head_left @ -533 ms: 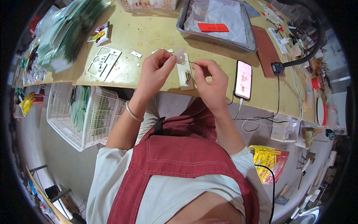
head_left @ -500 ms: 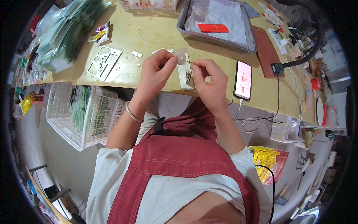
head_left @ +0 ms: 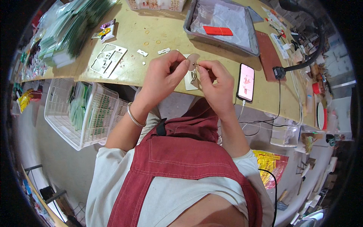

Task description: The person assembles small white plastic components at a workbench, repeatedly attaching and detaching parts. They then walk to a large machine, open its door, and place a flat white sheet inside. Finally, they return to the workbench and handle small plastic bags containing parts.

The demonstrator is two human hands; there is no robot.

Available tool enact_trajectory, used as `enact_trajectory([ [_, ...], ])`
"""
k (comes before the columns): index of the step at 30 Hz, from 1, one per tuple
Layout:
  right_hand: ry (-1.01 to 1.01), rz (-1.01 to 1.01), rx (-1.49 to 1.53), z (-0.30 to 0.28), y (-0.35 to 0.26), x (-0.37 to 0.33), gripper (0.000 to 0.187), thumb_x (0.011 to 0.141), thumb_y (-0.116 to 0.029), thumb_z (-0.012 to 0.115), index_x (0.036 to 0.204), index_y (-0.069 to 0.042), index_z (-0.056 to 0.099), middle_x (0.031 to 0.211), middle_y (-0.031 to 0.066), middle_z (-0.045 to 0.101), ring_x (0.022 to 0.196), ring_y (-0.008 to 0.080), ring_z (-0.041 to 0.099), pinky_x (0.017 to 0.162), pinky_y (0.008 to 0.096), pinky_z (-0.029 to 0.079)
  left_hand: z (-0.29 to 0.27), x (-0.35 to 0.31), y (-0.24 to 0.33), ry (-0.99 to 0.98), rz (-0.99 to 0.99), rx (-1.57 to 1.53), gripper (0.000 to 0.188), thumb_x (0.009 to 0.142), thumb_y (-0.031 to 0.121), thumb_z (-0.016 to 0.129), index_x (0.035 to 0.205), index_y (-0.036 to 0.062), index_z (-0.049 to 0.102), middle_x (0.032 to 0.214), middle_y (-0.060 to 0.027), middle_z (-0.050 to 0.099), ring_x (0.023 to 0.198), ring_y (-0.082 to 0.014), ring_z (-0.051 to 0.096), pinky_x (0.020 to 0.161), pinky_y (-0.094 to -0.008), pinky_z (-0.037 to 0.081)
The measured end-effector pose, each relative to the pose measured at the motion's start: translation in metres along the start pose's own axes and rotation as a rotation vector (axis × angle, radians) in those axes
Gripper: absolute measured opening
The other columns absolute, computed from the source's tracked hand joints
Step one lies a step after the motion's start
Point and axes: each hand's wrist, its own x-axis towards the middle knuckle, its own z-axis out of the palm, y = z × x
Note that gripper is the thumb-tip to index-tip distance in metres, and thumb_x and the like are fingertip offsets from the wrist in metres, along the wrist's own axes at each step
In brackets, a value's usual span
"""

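Over the table's near edge, my left hand pinches a thin pale disc between thumb and finger. My right hand is closed beside it, its fingertips gripping a small thin dark pin-like piece against the disc's middle. What exactly this piece is, I cannot make out. Below the disc lies a white flat part with a metal-looking loop on it, partly covered by my hands. A white cut-out sheet rests to the left, and small white pieces lie beyond my left hand.
A phone on a cable lies right of my hand. Farther back stands a grey tray with a red packet. Plastic sleeves are piled at the left, above a white basket. A lamp arm reaches in from the right.
Both hands have shifted slightly right and come closer together. The disc has tilted, and the small thin piece in my right hand now meets its middle.
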Motion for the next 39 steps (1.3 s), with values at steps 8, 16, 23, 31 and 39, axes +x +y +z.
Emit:
enact_trajectory([
  [8,-0.067,0.029,-0.015,-0.009,-0.007,0.006,0.007,0.092,-0.003,0.070,0.099,0.000,0.070,0.082,0.0084,0.064,0.066,0.0140,0.061,0.058,0.0289,0.046,0.003,0.001,-0.004,0.025,0.042,-0.076,0.019,0.098,0.016,0.069,0.093,-0.0019,0.068,0.066,-0.0018,0.057,0.059,-0.0057,0.044,0.052,-0.0265,0.037],
  [16,-0.074,0.053,-0.050,-0.009,-0.010,0.007,0.008,0.091,-0.007,0.071,0.095,-0.001,0.069,0.083,0.0104,0.065,0.066,0.0209,0.061,0.059,0.0326,0.048,0.005,-0.003,0.010,0.073,0.130,0.145,0.015,0.097,0.016,0.071,0.092,0.0019,0.067,0.065,-0.0091,0.060,0.052,-0.0164,0.050,0.050,-0.0309,0.040],
  [23,-0.063,0.005,-0.087,-0.008,-0.014,0.006,0.008,0.093,-0.002,0.070,0.100,0.002,0.069,0.086,0.0036,0.063,0.066,0.0074,0.051,0.058,0.0236,0.040,0.009,-0.006,0.016,0.134,0.208,0.239,0.014,0.097,0.015,0.072,0.093,0.0028,0.066,0.066,-0.0118,0.062,0.053,-0.0236,0.057,0.052,-0.0340,0.045],
  [31,-0.054,-0.058,-0.145,-0.009,-0.019,0.007,0.005,0.091,-0.006,0.068,0.095,-0.004,0.065,0.083,0.0133,0.063,0.072,0.0330,0.064,0.064,0.0415,0.050,0.015,-0.010,0.020,0.182,0.233,0.254,0.010,0.096,0.010,0.072,0.093,0.0031,0.065,0.069,-0.0108,0.063,0.054,-0.0220,0.059,0.052,-0.0325,0.046],
  [39,-0.034,-0.108,-0.173,-0.009,-0.015,0.005,0.009,0.091,-0.004,0.067,0.100,-0.004,0.064,0.088,0.0145,0.065,0.077,0.0361,0.066,0.066,0.0427,0.051,0.014,-0.014,0.023,0.198,0.424,0.446,0.009,0.091,0.008,0.074,0.094,0.0054,0.066,0.074,-0.0110,0.066,0.060,-0.0269,0.065,0.054,-0.0345,0.050],
])
